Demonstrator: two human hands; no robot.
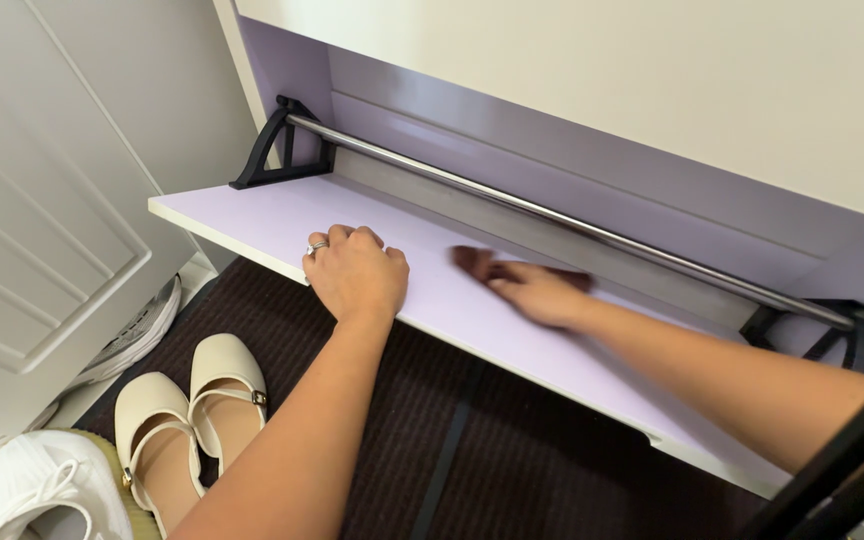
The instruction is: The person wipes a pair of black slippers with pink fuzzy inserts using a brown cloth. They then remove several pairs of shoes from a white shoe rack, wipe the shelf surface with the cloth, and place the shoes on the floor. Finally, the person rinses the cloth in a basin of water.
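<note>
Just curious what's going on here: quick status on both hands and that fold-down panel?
Left hand flat on lilac panel edge. Right hand pressing dark cloth, blurred. Metal rail behind; cream shoes on floor below.

Two hands, left [355,272] and right [537,292], one ring [317,246], one dark cloth [477,263], one metal rail [572,222], two black brackets [277,150], two cream strap shoes [187,425], one white sneaker [57,485], one grey sneaker [137,335].

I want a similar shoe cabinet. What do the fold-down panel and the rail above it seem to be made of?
Fold-down panel: probably laminated board, smooth matte lilac face with a paler edge. Rail: looks like polished metal, with bright reflections along it, held by black brackets, possibly plastic.
</note>
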